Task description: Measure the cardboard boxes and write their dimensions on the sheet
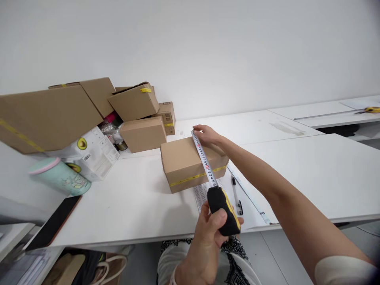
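- Head view: we have a cardboard box (181,156) near the middle of the frame, on the white table (133,213), with a metal blade (203,156) stretched across its top.
- Our left hand (203,241), at lower centre, has its grip closed around the black and yellow tape measure (221,201), thumb over the case.
- Our right hand (207,135), just above centre, has its fingers at the tip of the blade, by the far edge of the box; whether that grip pinches the tip or only presses it, we cannot tell.
- For a steady stretch, we should keep the tip lined up with the far edge and the blade flat on the cardboard.
- We judge it best to run the blade parallel to the left side of the box, since a slant would lengthen the reading.
- The blade passes the near edge before meeting the case, so we should read it at that edge, from straight above.
- Too hard a pull could shift the box.
- A pen (236,194) and a printed sheet (201,194) lie near, right of centre.
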Demonstrator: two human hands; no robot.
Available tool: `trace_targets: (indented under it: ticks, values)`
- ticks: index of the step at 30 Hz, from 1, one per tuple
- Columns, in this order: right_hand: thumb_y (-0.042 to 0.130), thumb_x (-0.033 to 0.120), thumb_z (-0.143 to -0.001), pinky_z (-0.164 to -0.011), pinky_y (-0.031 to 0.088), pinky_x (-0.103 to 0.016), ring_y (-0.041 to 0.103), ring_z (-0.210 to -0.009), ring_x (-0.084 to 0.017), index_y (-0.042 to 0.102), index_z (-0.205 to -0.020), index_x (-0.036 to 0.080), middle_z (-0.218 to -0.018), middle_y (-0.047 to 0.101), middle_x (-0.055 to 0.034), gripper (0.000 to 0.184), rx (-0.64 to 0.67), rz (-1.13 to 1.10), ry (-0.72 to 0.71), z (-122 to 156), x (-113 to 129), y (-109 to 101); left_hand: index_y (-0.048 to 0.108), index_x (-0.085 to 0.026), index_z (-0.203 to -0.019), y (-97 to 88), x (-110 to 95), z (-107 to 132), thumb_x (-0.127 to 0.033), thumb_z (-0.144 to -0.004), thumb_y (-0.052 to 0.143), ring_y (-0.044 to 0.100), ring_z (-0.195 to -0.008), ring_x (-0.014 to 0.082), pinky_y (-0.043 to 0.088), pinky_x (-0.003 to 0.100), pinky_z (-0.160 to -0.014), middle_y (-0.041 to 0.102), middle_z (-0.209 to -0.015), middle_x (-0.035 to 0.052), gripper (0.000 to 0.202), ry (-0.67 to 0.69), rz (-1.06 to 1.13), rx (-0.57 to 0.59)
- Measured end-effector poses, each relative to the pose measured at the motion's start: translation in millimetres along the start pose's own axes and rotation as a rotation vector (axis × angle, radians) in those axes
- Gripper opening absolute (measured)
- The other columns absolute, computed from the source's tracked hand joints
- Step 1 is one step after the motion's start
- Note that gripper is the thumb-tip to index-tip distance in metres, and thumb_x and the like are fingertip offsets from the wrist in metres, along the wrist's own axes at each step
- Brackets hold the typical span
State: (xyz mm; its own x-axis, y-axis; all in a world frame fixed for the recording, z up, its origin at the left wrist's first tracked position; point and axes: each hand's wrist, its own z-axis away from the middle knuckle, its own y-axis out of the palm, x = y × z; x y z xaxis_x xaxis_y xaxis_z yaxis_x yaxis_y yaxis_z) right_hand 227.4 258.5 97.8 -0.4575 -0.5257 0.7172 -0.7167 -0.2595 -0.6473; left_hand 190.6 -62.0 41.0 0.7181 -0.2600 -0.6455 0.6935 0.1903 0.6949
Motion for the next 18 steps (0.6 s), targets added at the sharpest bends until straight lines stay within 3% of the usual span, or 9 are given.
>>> trace_targets:
  ticks: [5,7,11,18]
  values:
    - [0.060,0.024,-0.092,-0.099,0.051,-0.036,0.068,-0.111,-0.026,0.073,-0.118,0.017,-0.128,0.073,-0.0115,0.030,0.104,0.035,0.010,-17.6,-0.4,7.7,0.065,-0.024,-0.118,22.1,-1.6,-7.3,-0.057,-0.062,0.089,0.070,-0.098,0.0319,0.051,0.048,-0.094,0.065,-0.113,0.0104,0.070,0.041,-0.069,0.043]
    - [0.060,0.023,-0.091,-0.095,0.051,-0.033,0.069,-0.105,-0.024,0.075,-0.108,0.018,-0.121,0.075,-0.0098,0.023,0.115,0.054,-0.008,-20.9,-2.1,10.2,0.064,-0.024,-0.122,28.0,-4.2,-8.1,-0.057,-0.063,0.088,0.068,-0.105,0.0345,0.050,0.048,-0.095,0.065,-0.116,0.0116,0.071,0.042,-0.076,0.065]
    - [0.063,0.026,-0.088,-0.086,0.051,-0.031,0.068,-0.095,-0.022,0.077,-0.092,0.018,-0.104,0.078,-0.0076,0.017,0.108,0.117,-0.023,-28.3,-10.7,16.9,0.063,-0.026,-0.128,34.3,-6.6,-9.8,-0.056,-0.069,0.084,0.055,-0.129,0.0379,0.046,0.049,-0.103,0.062,-0.133,0.0140,0.069,0.065,-0.045,0.104]
    - [0.071,0.038,-0.081,-0.078,0.051,-0.029,0.067,-0.085,-0.020,0.074,-0.083,0.020,-0.087,0.077,-0.0039,0.019,0.047,0.040,0.028,-41.7,-29.6,28.5,0.062,-0.031,-0.132,36.3,8.4,-17.2,-0.057,-0.070,0.083,0.059,-0.124,0.0374,0.048,0.049,-0.097,0.064,-0.126,0.0131,0.071,0.094,0.001,0.127]
